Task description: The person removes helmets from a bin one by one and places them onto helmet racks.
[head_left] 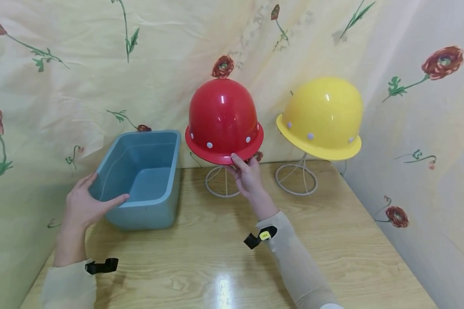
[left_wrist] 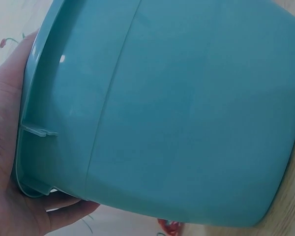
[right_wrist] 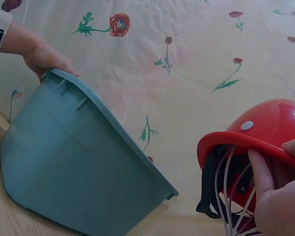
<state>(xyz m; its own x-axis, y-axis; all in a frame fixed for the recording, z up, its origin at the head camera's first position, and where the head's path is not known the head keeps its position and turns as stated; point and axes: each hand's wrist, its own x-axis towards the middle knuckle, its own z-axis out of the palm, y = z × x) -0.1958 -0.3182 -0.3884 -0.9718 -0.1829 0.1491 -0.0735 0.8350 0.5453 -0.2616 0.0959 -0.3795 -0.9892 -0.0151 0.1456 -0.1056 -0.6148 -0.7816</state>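
Note:
A blue-grey plastic bin (head_left: pixel 143 216) stands on the table at the left, its mouth facing up. My left hand (head_left: pixel 86 201) grips its near left corner, thumb over the front rim and fingers along the left side. In the middle, a red hard hat (head_left: pixel 222 111) sits on a white wire stand (head_left: pixel 222 196). My right hand (head_left: pixel 249 178) pinches the hat's front brim, thumb on top and fingers underneath. The right wrist view shows the dark straps (right_wrist: pixel 206 194) inside the red hat and the stand's wires below it.
A yellow hard hat (head_left: pixel 325 116) rests, slightly tilted, on a second wire stand (head_left: pixel 295 191) at the right. The wooden table (head_left: pixel 201 266) meets a flower-patterned cloth (head_left: pixel 158 77) behind and at the sides.

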